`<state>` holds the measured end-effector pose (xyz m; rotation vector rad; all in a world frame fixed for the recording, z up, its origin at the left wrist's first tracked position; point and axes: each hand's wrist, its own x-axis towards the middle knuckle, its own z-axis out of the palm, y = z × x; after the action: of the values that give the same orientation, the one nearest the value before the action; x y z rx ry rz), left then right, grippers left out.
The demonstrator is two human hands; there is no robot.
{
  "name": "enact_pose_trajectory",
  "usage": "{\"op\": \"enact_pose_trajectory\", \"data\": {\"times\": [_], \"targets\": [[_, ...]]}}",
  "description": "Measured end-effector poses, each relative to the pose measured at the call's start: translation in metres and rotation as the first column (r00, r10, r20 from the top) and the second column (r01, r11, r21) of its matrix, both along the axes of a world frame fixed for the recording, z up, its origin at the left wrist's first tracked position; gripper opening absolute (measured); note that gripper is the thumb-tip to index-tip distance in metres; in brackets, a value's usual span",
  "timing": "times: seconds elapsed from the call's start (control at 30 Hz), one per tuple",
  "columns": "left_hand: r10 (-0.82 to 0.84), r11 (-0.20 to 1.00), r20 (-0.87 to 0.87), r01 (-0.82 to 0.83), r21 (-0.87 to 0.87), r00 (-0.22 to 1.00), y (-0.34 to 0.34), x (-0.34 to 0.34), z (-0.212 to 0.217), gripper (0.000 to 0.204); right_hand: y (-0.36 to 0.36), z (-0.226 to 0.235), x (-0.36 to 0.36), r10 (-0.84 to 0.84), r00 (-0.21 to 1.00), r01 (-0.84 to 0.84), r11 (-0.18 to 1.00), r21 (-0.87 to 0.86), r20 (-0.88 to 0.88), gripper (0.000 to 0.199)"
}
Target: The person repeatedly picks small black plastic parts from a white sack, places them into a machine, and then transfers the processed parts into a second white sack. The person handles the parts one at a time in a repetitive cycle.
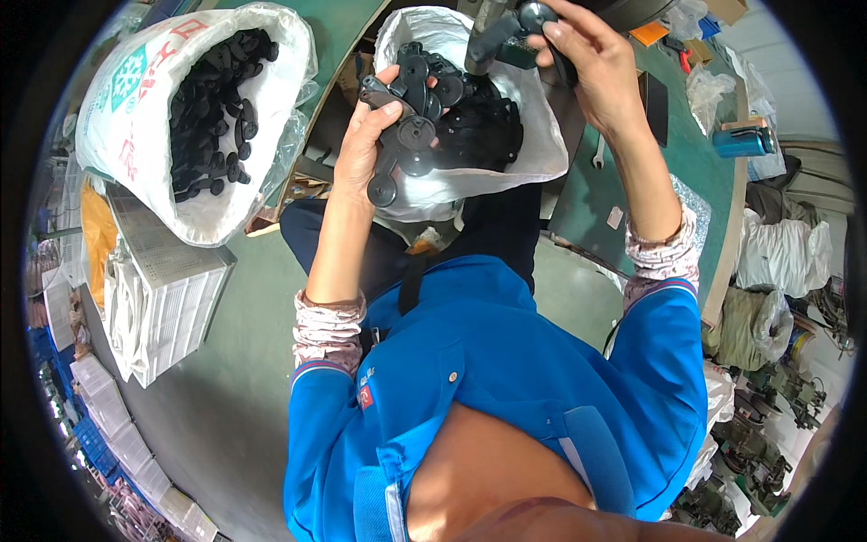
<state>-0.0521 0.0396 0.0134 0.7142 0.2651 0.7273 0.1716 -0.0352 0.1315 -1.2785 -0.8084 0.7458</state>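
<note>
My left hand (363, 135) is closed around several black parts (414, 133), each a flat arm with a round disc-like end. They fan out over the near side of an open white woven sack (542, 149), which holds more black parts (479, 126) of that kind. Up and to the right, my right hand (594, 68) grips another black part (536, 15) between thumb and fingers. That part is beside a grey metal machine post (481, 36) at the far edge of the view; whether it touches the post I cannot tell.
A second white woven sack (126, 108) full of black parts (212, 126) leans at the left, above a white perforated crate (185, 307). On the green bench (578, 194) at the right lie a wrench (599, 152), a blue bottle (742, 142) and plastic bags (709, 90).
</note>
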Motion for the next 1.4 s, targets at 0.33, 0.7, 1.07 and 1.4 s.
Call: {"op": "enact_pose_trajectory", "data": {"times": [0.33,0.7,1.07,1.4], "targets": [[0.038,0.993,-0.097,-0.027,0.111,0.995,-0.004,0.004,-0.003,0.066,0.055,0.01,0.038,0.174,0.981,-0.15,0.961,-0.233,0.087,0.024],[0.066,0.988,-0.195,-0.036,0.153,0.979,-0.018,0.014,-0.002,0.06,-0.007,-0.094,-0.027,0.225,0.864,-0.144,0.968,-0.206,0.451,0.044],[-0.024,0.995,-0.183,0.042,0.093,0.983,-0.024,0.018,-0.01,0.062,-0.012,-0.093,-0.019,0.351,0.915,-0.295,0.919,-0.263,0.201,0.02],[0.032,0.999,-0.114,-0.037,-0.04,0.993,-0.023,0.015,-0.01,0.056,-0.022,-0.081,-0.031,0.18,0.931,-0.208,0.977,0.054,0.318,0.018]]}}
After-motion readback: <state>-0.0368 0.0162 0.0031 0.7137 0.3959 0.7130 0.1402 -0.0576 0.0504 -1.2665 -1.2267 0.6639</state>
